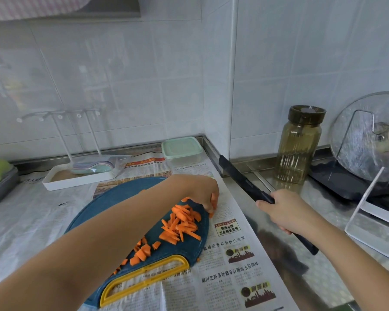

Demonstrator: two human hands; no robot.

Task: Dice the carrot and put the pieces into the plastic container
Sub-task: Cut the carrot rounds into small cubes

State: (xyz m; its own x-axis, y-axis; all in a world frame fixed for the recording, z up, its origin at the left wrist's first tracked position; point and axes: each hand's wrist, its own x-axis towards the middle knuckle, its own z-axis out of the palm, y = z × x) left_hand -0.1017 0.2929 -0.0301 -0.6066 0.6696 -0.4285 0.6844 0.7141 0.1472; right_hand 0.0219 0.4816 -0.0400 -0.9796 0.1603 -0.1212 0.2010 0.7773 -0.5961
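Newspaper (pixel 234 277) is spread under the whole work area, most likely to catch scraps and keep the counter clean. On it lies the blue cutting board (pixel 112 196), its yellow handle nearest the person.

Behind the board, against the tiled wall, stands the plastic container (pixel 182 151). Its pale green lid is on, so nothing has gone into it yet.

To the right of the board, the right hand (pixel 288 212) is wrapped firmly round the handle of a black knife (pixel 245 178). The blade points up and away over the bare steel, seemingly parked clear of the other arm while it works.

On the board's right half sits a loose heap of carrot strips (pixel 182 223), not yet cut crosswise. Shorter diced pieces (pixel 142 254) lie toward the handle end.

The left hand (pixel 200 191) reaches across the board to its right edge. Its fingertips (pixel 208 207) are curled down and pinch a stray carrot bit (pixel 211 214) lying right at that edge. By the look of it, the hand is fetching the bit back to the pile before more cutting.
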